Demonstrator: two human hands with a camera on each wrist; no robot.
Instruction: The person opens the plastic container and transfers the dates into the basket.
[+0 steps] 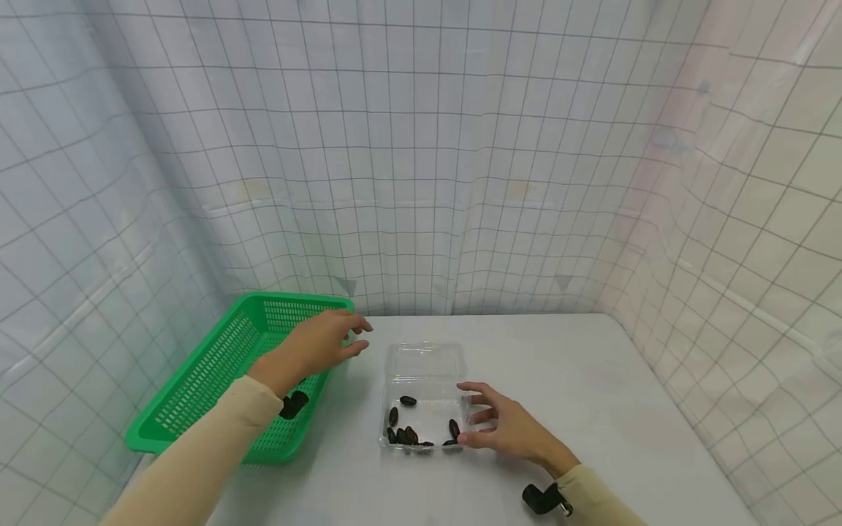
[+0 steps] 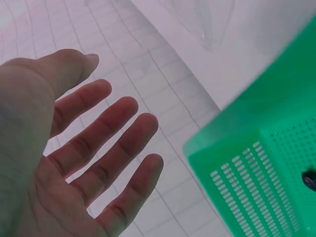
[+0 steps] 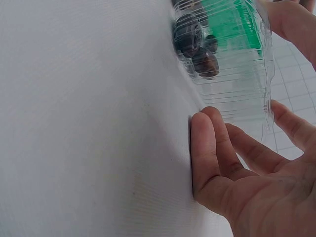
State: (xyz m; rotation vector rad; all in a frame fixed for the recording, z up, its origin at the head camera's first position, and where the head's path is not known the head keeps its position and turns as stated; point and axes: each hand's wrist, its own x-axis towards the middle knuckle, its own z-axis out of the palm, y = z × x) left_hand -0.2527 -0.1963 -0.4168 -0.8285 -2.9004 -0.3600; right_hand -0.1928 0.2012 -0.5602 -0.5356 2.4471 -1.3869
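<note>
A: How much can be judged as done?

B: Several dark oval pieces (image 1: 411, 435) are already held in the clear box (image 1: 427, 415), at the lower centre of the head frame; most are gathered along its near wall.

A: And what is left?

B: The lid (image 1: 426, 363) is laid back, so the box is not yet closed. Another dark piece (image 2: 309, 180) is shown in the green basket (image 1: 224, 354), at the right edge of the left wrist frame. By judgement, the sorting is only partly finished; which way the pieces are being moved cannot be told, and part of the basket is hidden by the left arm.

A: Where is the box, relative to each hand?

B: Its right side is held by the right hand (image 1: 503, 427), with the thumb set at the near corner and the bent fingers placed along the side, down to the tabletop (image 1: 572, 365). How firmly it is gripped cannot be told.

A: And the left hand (image 1: 322, 343)?

B: It is held above the basket's right rim, fingers spread and nothing grasped. From there, the box is found lower and to the right in the head frame, well apart.
</note>
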